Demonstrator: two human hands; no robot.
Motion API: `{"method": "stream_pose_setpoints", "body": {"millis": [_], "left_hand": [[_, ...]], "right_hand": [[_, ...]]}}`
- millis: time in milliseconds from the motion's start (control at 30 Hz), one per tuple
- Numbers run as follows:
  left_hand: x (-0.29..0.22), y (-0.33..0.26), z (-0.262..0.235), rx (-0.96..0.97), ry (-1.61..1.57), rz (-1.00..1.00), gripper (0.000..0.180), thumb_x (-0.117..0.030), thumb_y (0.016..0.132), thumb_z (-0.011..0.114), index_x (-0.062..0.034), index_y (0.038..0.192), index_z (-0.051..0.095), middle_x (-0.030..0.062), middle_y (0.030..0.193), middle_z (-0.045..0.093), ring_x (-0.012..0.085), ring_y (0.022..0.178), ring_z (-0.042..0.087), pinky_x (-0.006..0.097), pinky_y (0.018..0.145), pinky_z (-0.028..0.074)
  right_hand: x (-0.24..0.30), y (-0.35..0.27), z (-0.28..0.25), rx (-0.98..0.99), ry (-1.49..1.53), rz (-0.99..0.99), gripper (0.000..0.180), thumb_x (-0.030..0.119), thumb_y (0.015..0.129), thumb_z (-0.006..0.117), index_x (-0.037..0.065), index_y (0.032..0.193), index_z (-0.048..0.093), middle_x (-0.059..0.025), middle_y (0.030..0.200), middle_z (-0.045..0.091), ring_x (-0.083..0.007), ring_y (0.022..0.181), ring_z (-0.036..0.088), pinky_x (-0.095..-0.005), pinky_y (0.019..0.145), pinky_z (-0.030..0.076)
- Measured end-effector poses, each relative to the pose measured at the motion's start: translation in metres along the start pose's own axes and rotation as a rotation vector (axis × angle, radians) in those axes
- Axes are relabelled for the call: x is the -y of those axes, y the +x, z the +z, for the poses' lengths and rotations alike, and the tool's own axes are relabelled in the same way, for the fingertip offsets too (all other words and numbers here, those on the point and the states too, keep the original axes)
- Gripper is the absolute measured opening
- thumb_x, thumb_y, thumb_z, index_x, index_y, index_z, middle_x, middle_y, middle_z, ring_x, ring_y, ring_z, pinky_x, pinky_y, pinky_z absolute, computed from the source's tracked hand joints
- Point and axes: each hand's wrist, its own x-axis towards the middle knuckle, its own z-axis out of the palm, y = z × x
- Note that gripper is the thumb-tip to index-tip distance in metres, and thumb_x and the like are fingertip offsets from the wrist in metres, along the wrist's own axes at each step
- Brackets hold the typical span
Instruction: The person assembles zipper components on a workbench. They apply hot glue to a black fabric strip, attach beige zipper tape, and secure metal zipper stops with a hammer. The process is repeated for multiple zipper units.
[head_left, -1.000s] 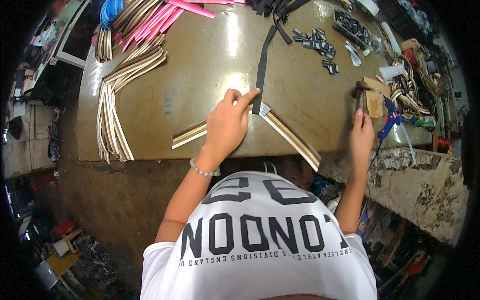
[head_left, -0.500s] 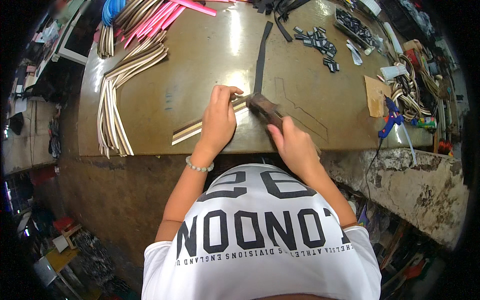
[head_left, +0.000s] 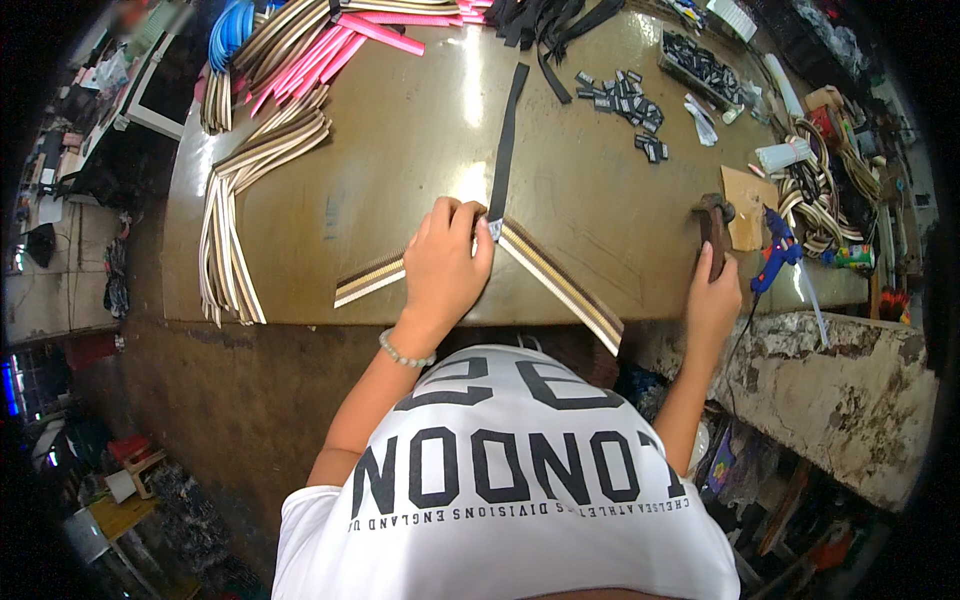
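Observation:
A striped strap in brown, tan and cream lies bent in an upside-down V near the table's front edge. At its peak a small grey buckle-like piece joins it to a black strap running away from me. My left hand is closed on the striped strap just left of this joint, with the thumb against the grey piece. Off to the right, my right hand grips a hammer by its handle, head pointing away. The strap's part beneath my left hand is hidden.
Striped straps lie in a bundle at the left, with pink strips behind. Small black pieces are scattered at the far right near a filled tray. A blue glue gun and cardboard sit at the right edge.
My right hand and the hammer have swung from the strap joint out to the right. The grey piece and the strap's right leg now show. My left hand stays at the joint.

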Motion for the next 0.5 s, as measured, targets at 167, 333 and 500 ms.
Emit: {"method": "stream_pose_setpoints", "body": {"millis": [167, 333, 500], "left_hand": [[0.019, -0.01, -0.036, -0.023, 0.184, 0.041, 0.033, -0.028, 0.085, 0.07, -0.0101, 0.113, 0.068, 0.0091, 0.116, 0.058, 0.0304, 0.11, 0.052, 0.044, 0.093, 0.041], [0.025, -0.003, -0.046, 0.21, -0.132, 0.126, 0.027, -0.023, 0.079, 0.075, -0.011, 0.101, 0.067, 0.0084, 0.116, 0.056, 0.0305, 0.118, 0.046, 0.053, 0.11, 0.023], [0.012, 0.023, -0.053, 0.476, -0.396, 0.025, 0.016, -0.016, 0.085, 0.072, -0.0066, 0.098, 0.071, 0.0108, 0.096, 0.069, 0.0263, 0.092, 0.064, 0.036, 0.084, 0.049]], "right_hand": [[-0.005, -0.004, 0.01, -0.029, -0.134, -0.134, 0.043, 0.043, 0.098, 0.053, 0.004, 0.112, 0.059, -0.0179, 0.105, 0.065, -0.0396, 0.09, 0.064, -0.0476, 0.073, 0.051], [-0.003, -0.007, 0.015, -0.07, -0.245, -0.217, 0.038, 0.041, 0.097, 0.054, 0.006, 0.11, 0.059, -0.0146, 0.099, 0.062, -0.0365, 0.084, 0.064, -0.0457, 0.069, 0.052], [-0.003, -0.006, 0.016, -0.104, -0.244, -0.255, 0.037, 0.04, 0.097, 0.056, 0.005, 0.109, 0.059, -0.0139, 0.097, 0.062, -0.0359, 0.082, 0.065, -0.0447, 0.066, 0.052]]}}
